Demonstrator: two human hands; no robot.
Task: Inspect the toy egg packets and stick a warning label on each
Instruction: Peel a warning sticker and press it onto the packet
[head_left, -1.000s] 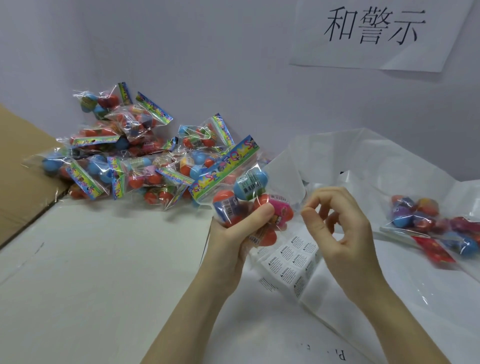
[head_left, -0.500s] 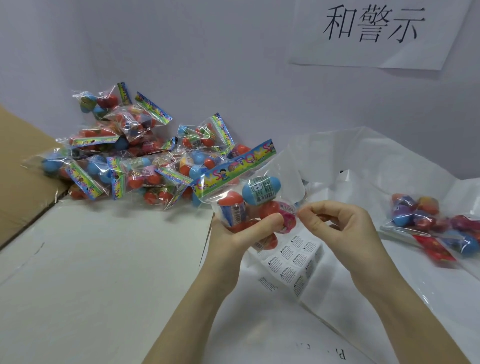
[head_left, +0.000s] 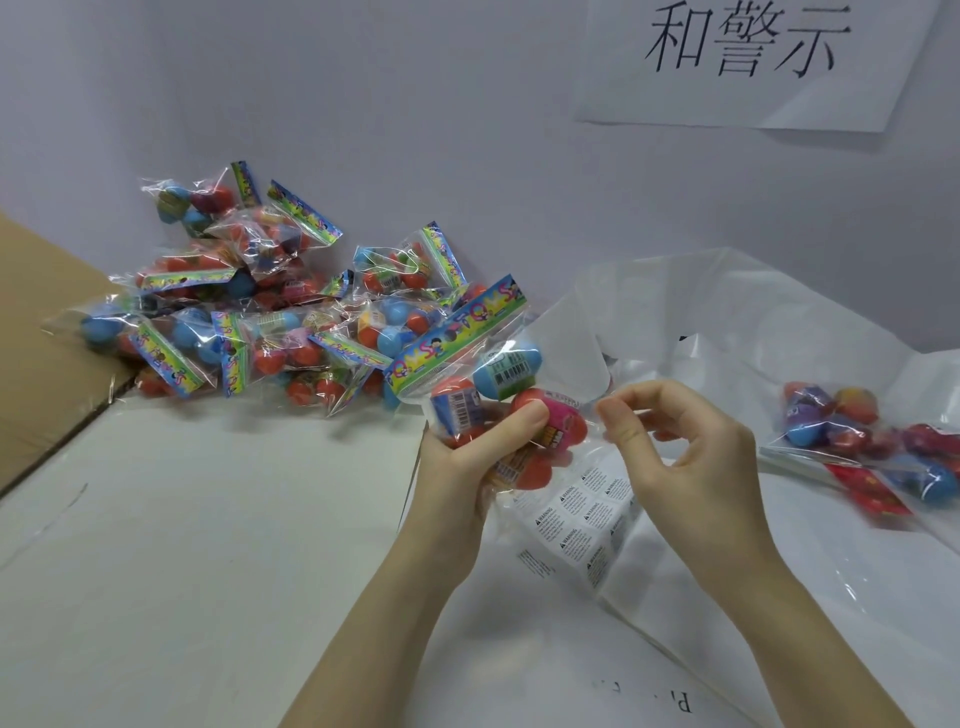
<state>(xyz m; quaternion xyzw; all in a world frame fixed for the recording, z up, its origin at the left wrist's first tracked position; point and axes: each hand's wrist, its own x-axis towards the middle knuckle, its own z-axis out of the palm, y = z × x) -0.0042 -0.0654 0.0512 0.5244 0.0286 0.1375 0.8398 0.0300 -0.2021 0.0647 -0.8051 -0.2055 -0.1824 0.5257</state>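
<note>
Right, held toy egg packet (head_left: 483, 384): clear bag, rainbow printed header strip up top, blue egg, orange and pink eggs inside, barcode stickers showing on them. Left hand (head_left: 457, 462) grips it from below, thumb curled across an orange egg, raised over the counter (head_left: 208, 519). Right hand (head_left: 680, 452) just beside the packet's right edge, fingers curled, thumb and forefinger tips close together; can't tell if a label sits between them. Warning label sheet (head_left: 576, 512) lies under the hands inside clear plastic. Pile of packets (head_left: 260, 312) back left against the wall, by a cardboard flap (head_left: 47, 332). More packets (head_left: 872, 441) on a white plastic bag (head_left: 727, 322) far right. Paper sign (head_left: 748, 57) with Chinese characters on wall.
</note>
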